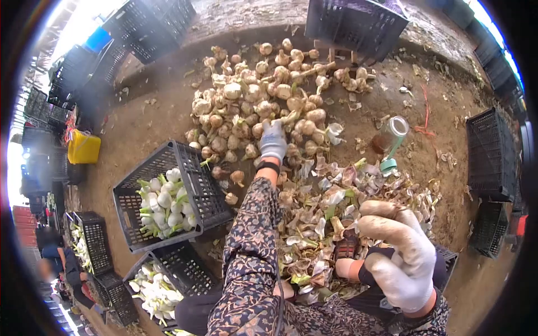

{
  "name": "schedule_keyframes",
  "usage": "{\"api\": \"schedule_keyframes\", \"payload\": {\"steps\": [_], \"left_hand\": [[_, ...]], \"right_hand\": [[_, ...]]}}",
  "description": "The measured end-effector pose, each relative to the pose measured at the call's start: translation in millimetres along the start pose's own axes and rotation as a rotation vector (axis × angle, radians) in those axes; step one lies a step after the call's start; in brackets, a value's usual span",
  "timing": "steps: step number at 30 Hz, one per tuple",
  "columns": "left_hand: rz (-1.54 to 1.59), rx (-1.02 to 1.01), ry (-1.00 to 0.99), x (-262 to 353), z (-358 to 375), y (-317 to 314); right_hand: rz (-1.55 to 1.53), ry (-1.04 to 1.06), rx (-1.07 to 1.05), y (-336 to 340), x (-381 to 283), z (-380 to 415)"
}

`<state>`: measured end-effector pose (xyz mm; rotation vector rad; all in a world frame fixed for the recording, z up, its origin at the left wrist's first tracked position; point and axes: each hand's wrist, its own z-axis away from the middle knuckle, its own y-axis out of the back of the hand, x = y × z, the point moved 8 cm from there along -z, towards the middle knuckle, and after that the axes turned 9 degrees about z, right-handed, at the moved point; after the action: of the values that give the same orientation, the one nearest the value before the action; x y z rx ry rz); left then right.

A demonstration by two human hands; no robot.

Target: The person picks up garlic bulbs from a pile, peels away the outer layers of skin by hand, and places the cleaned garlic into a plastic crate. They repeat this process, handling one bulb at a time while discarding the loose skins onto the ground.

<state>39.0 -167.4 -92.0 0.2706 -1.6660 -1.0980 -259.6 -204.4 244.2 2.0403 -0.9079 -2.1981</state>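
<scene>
My left hand (273, 141), in a pale grey glove, reaches onto the near side of a pile of unpeeled garlic bulbs (232, 92). Its fingers are bent against a bulb, and whether they grip it is hard to tell. Closer to me on the right, my right hand (392, 246) wears a soiled white glove. It is raised over the leg, thumb and fingers curved but apart, with nothing visible between them. Loose garlic skins (319, 196) cover the ground between the hands and around the feet.
Black crates with peeled white garlic (165, 204) stand at the left. A jar (392, 134) with a green lid lies right of the pile. More crates (490, 154) line the right edge; another crate (356, 28) is behind the pile. A person (53, 252) is at far left.
</scene>
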Motion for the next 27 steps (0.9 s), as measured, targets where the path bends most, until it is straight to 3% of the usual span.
{"api": "schedule_keyframes", "payload": {"steps": [4,9,12,13,14,16,17,20,23,27], "left_hand": [[0.029,0.005,-0.031,-4,42,16],[0.077,-0.137,-0.096,2,116,9],[0.221,0.108,-0.101,-14,156,13],[0.602,0.144,0.222,-24,171,16],[0.874,0.157,0.404,-44,181,6],[1.215,0.169,0.658,-57,207,13],[1.246,0.243,0.739,-52,224,23],[1.212,0.474,0.595,-61,252,33],[0.876,0.265,0.470,-77,265,-3],[0.388,-0.022,0.347,-18,269,-23]], "right_hand": [[0.066,0.046,0.020,4,-6,7],[0.020,0.066,0.042,10,-1,11],[-0.137,0.003,0.052,5,7,13],[-0.229,0.021,0.060,1,14,14],[-0.372,0.023,0.101,-5,24,15],[-0.519,-0.133,0.024,-15,31,16],[-0.396,-0.058,0.008,-14,26,14],[-0.523,-0.078,0.041,-14,22,15],[-0.609,0.022,0.116,1,4,26],[-0.553,-0.011,0.178,21,1,36]]}}
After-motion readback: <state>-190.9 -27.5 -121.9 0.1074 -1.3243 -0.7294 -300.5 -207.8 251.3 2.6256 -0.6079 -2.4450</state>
